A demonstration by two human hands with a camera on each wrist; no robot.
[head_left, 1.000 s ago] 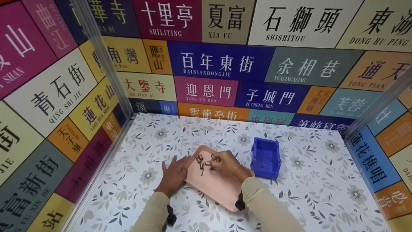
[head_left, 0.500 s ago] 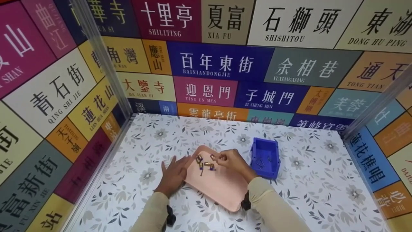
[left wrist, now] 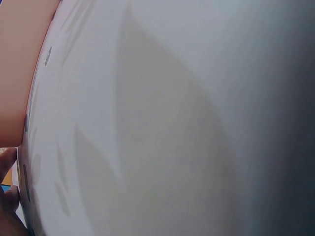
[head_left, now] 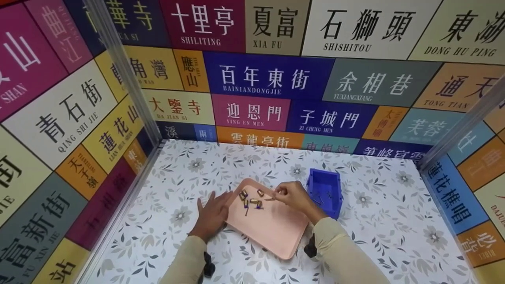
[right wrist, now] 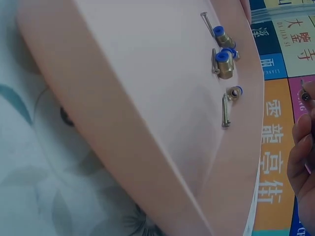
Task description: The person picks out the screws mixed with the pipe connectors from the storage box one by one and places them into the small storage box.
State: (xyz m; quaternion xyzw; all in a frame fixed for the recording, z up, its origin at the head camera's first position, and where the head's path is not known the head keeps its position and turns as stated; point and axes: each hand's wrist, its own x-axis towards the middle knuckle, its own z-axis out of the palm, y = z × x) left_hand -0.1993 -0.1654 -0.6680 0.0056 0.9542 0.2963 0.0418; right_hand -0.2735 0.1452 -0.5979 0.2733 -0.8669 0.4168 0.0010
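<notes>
My left hand [head_left: 213, 215] lies along the left side of the pink tray [head_left: 268, 228], fingers outstretched at its rim. In the left wrist view, only some fingers [left wrist: 7, 196] show, below the tray's side. My right hand [head_left: 294, 197] is over the tray's far right edge; its thumb and fingers pinch a small screw [right wrist: 305, 97], mostly covered by the fingertips. Several brass push-in fittings [right wrist: 225, 66] with blue collars lie at the tray's far end. Screws [right wrist: 225, 110] lie beside them, close to my right fingertips in the head view.
A blue bin [head_left: 325, 191] with several screws in it stands right of the tray, behind my right wrist. Flower-patterned covering [head_left: 181, 215] spreads over the table. Panels with place names [head_left: 268, 75] wall in the back and sides.
My right hand has moved right, away from the fittings toward the tray's edge, uncovering a fitting and thin screws near its fingertips. My left hand has stayed in place.
</notes>
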